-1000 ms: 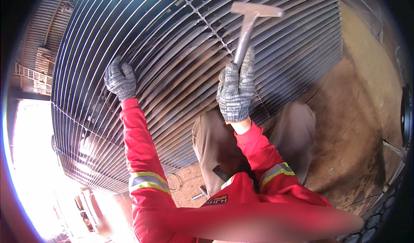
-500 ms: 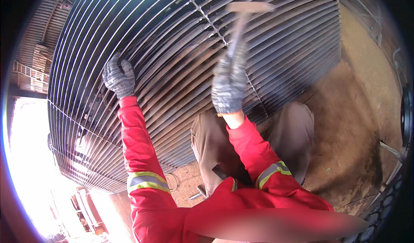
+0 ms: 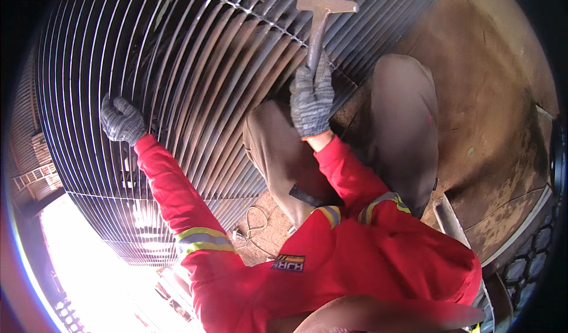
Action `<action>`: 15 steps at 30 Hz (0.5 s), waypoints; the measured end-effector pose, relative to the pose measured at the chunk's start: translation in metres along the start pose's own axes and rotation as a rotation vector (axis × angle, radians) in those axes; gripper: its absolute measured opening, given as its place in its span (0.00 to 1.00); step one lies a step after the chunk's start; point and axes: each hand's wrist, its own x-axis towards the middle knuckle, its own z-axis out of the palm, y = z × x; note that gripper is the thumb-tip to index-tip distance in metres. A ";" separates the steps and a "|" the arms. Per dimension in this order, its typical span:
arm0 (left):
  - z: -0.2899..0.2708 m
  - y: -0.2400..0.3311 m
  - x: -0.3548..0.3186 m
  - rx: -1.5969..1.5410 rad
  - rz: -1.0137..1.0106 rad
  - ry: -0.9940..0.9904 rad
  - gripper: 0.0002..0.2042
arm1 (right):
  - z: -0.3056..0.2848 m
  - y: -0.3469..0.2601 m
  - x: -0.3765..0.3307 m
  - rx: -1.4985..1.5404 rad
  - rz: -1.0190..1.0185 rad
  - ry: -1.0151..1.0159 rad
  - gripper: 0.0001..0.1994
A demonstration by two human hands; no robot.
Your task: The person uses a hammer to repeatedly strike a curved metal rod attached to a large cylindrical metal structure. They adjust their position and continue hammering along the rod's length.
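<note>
My right hand (image 3: 312, 101), in a grey knitted glove, is wrapped round the handle of a metal chipping hammer (image 3: 319, 28). The T-shaped hammer head is raised beyond the fist, over the large steel grating (image 3: 204, 90) of long parallel bars. My left hand (image 3: 122, 120), gloved alike, is at the grating's left part with fingers bent over a bar; the fingertips are partly hidden. A rough cross rod (image 3: 236, 6) joins the bars and runs diagonally behind the hammer.
My knees (image 3: 405, 108) are close to the grating's near right edge. A cable loop (image 3: 255, 220) lies on the brown floor (image 3: 473, 138) by my left sleeve. Metal strips (image 3: 451, 217) lie at the right, next to a black honeycomb-patterned surface (image 3: 532, 256). Bright light fills the lower left.
The view has turned, shifting the grating leftward in the picture. The hammer, blurred by motion before, now shows sharply, still in my right hand. My left hand stays at the bars.
</note>
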 end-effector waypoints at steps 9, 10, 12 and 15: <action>0.000 -0.002 -0.001 0.031 -0.016 -0.016 0.14 | -0.010 0.006 0.006 -0.421 -0.251 0.004 0.26; -0.004 -0.002 0.002 0.031 -0.005 -0.011 0.14 | -0.007 0.007 0.004 -0.425 -0.291 0.030 0.26; -0.002 -0.001 0.001 0.041 -0.020 -0.009 0.14 | -0.018 0.027 0.016 -0.447 -0.040 -0.059 0.25; 0.002 -0.002 0.000 0.031 -0.017 -0.016 0.14 | -0.027 0.029 0.028 -0.386 -0.030 -0.035 0.22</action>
